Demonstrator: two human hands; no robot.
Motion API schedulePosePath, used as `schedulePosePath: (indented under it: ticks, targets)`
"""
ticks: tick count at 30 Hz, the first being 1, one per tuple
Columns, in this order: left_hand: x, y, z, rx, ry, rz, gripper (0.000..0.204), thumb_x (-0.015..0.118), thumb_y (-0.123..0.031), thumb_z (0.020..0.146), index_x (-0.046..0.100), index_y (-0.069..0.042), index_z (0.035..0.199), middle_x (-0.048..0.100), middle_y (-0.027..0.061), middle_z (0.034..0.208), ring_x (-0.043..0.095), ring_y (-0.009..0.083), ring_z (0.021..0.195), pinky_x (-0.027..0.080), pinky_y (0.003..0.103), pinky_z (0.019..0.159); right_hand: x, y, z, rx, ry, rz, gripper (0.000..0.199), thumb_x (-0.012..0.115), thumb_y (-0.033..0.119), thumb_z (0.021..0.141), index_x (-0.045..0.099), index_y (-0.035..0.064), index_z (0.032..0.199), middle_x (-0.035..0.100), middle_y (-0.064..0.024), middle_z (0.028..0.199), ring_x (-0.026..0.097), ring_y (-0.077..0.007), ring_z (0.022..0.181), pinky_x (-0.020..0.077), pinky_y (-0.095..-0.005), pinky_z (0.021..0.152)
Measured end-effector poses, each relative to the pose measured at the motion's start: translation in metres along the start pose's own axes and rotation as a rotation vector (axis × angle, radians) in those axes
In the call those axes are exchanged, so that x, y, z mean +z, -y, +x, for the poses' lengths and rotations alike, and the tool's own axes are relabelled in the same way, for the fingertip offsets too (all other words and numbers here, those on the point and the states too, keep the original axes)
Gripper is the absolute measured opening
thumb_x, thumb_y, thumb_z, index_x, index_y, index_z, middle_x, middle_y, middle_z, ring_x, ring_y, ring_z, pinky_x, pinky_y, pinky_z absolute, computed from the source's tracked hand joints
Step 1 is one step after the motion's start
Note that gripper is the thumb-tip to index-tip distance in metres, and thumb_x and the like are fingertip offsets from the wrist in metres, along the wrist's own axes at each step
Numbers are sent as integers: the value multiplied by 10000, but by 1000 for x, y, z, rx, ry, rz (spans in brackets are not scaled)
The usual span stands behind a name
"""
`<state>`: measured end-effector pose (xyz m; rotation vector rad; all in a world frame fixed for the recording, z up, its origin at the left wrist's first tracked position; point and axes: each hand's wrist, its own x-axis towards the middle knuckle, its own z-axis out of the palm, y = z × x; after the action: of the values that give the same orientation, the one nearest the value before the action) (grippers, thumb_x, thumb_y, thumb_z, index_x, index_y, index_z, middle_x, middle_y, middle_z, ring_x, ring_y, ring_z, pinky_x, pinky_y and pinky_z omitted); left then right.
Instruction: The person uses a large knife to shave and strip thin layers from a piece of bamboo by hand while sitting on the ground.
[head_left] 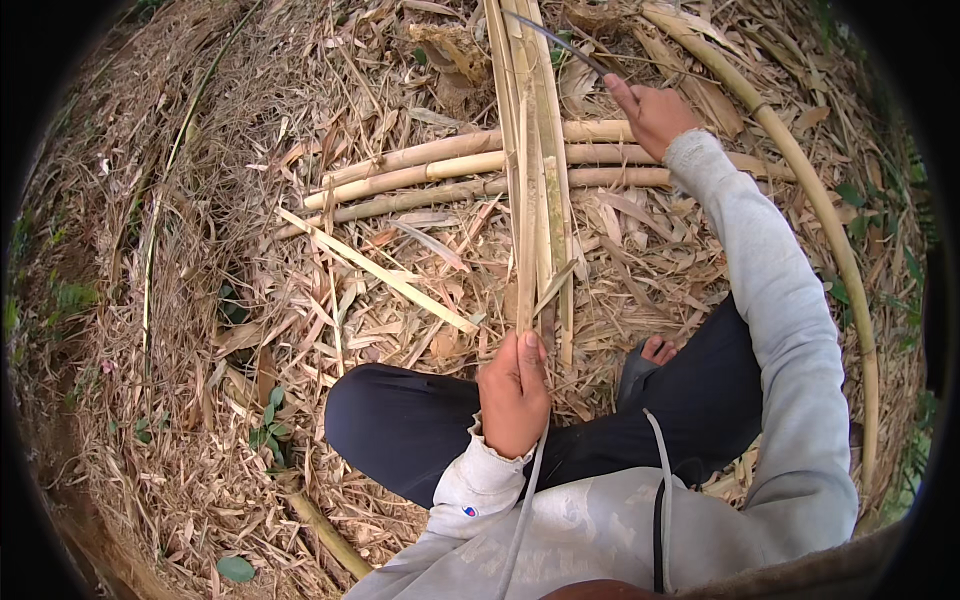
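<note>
My left hand (514, 395) is closed around the near end of a long split bamboo strip (526, 230), thumb along its top. The strip runs straight away from me toward the upper edge of the view. Beside and under it lie several more bamboo strips (552, 120). My right hand (657, 118), at the upper right, is closed on a knife, its handle hidden inside the fist. The knife's thin dark blade (560, 43) points to the upper left, and its tip reaches over the far part of the strips. I cannot tell whether the blade touches them.
Three bamboo poles (410, 172) lie crosswise under the strips. A long curved pole (800, 160) arcs along the right. A loose pale strip (390, 275) rests at the left, and a cut stump (452, 55) stands at the back. Dry leaves and shavings (250, 230) cover the ground.
</note>
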<state>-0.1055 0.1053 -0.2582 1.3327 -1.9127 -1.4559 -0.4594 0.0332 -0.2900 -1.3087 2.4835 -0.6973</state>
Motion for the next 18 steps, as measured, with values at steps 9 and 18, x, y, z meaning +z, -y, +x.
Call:
schedulePosePath:
  ticks: [9, 18]
  targets:
    - [-10, -3, 7, -191, 157, -392, 334, 383, -314, 1052, 512, -58, 881, 379, -53, 606, 296, 28, 452, 243, 194, 414, 8, 60, -53, 13, 242, 443, 745, 335, 695, 936, 478, 46, 598, 388, -12, 509, 386, -141, 471, 367, -292, 499]
    - [-129, -85, 36, 32, -187, -174, 293, 391, -297, 1049, 520, -71, 914, 443, -43, 611, 337, 16, 424, 256, 177, 362, 6, 98, -68, 369, 566, 914, 712, 390, 710, 904, 540, 26, 773, 330, 35, 487, 355, -94, 368, 325, -273, 326]
